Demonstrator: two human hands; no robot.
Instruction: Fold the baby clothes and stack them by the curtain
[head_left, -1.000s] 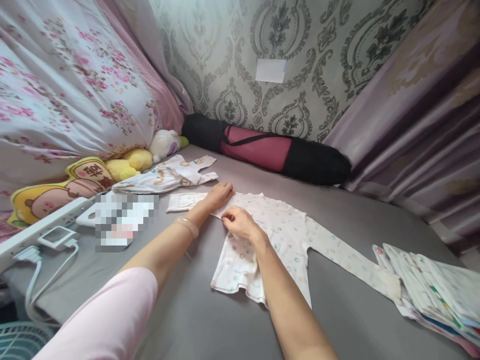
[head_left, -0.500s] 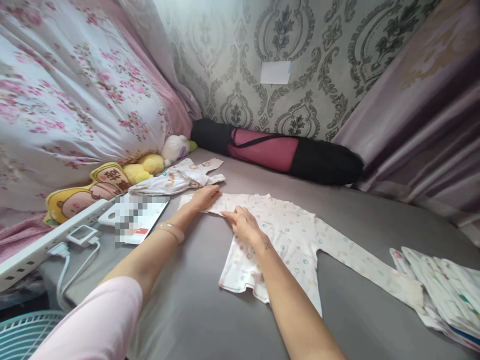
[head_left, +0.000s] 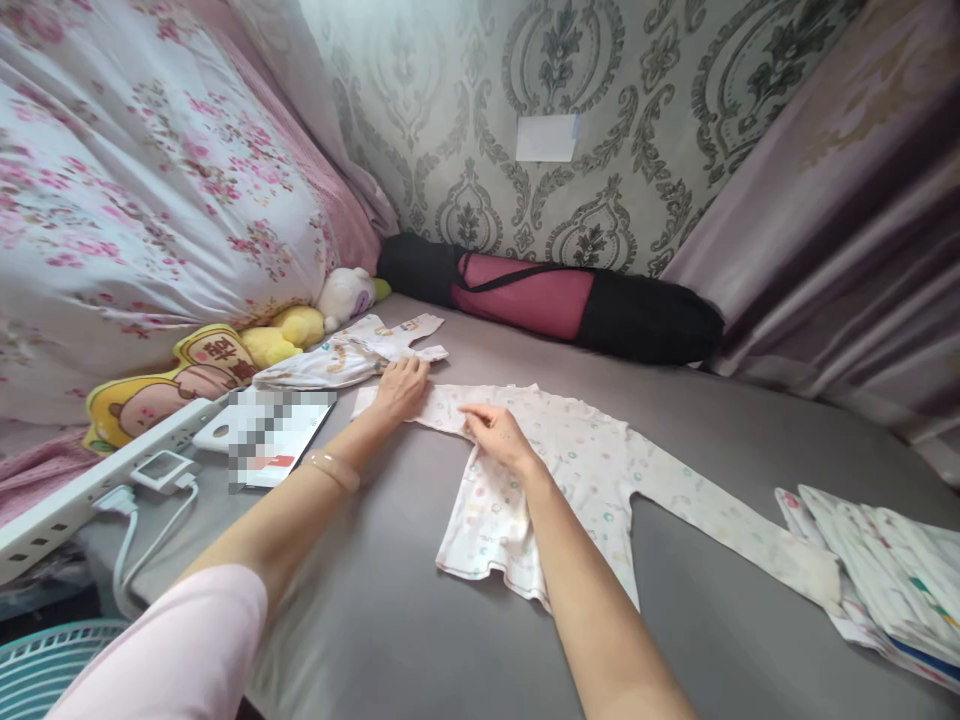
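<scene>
A small white long-sleeved shirt (head_left: 577, 470) with a pale print lies spread on the grey bed sheet, one sleeve stretched to each side. My left hand (head_left: 405, 387) rests over the left sleeve, fingers laid down on the cloth near the cuff. At the shoulder end of that sleeve, my right hand (head_left: 496, 436) has thumb and forefinger together at the fabric; its other fingers are curled and partly hidden. Just beyond my left hand lies another printed baby garment (head_left: 330, 362). The right cuff reaches a stack of folded clothes (head_left: 892, 570).
A long black and maroon bag (head_left: 525, 295) lies along the wall. Soft toys (head_left: 292, 335) line the left side. Nearer are a white rail (head_left: 97, 490), a charger with cables (head_left: 165, 470), a flat device with a blurred surface (head_left: 300, 440) and a turquoise basket (head_left: 60, 660).
My left hand has shifted slightly left, its fingers now pointing more away from me. My right hand's fingers have drawn together from a spread, pointing shape. The shirt lies nearly the same.
</scene>
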